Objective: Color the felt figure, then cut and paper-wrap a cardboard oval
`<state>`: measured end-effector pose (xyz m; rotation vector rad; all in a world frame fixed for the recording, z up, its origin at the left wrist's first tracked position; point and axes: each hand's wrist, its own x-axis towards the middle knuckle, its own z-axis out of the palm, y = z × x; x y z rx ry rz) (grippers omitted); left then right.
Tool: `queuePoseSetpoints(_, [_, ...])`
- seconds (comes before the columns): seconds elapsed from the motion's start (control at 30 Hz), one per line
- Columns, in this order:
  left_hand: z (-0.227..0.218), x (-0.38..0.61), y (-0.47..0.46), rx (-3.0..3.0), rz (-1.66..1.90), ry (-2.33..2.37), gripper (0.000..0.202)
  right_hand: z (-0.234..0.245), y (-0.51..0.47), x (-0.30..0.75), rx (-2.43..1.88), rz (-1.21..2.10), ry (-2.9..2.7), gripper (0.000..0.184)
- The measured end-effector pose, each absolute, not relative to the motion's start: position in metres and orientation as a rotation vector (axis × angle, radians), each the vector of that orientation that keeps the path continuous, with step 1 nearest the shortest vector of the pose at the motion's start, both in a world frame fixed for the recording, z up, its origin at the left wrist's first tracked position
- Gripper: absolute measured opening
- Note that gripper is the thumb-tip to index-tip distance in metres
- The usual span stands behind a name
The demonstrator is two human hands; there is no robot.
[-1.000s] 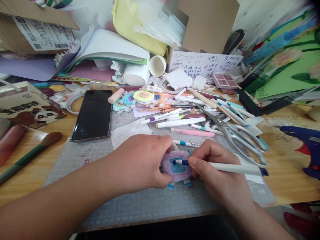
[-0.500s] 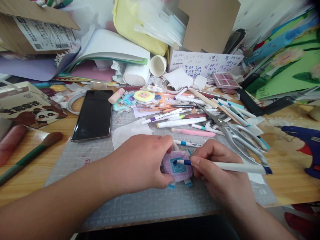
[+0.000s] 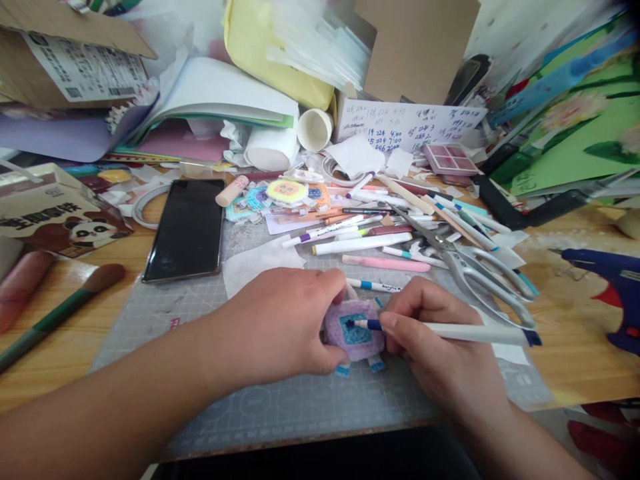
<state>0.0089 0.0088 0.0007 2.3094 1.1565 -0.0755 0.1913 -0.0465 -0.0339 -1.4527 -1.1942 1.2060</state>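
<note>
My left hand grips a small purple craft piece by its left side, thumb below and fingers above. The piece has a blue square in its middle with a dark blue patch, and small blue-striped tabs stick out at its edge. My right hand is closed round a white marker pen with a dark blue end. The pen's tip touches the dark patch inside the blue square. Just behind the piece, another white marker with a blue band lies on the grey cutting mat.
Several markers and pencils are heaped behind my hands, with large scissors at their right. A black phone lies left, near a brush and a panda-printed carton. A blue glue gun rests far right.
The dark blue patch under the pen tip looks slightly changed in shape. Both hands keep nearly the same place and hold; the whole view has shifted very slightly.
</note>
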Motion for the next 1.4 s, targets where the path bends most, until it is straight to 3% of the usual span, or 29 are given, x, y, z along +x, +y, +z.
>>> queuePoseSetpoints(1.4, [0.0003, 0.0081, 0.0078, 2.312, -0.034, 1.151, 0.03, -0.0362, -0.0446, 0.1896, -1.318, 1.329, -1.139, 0.022])
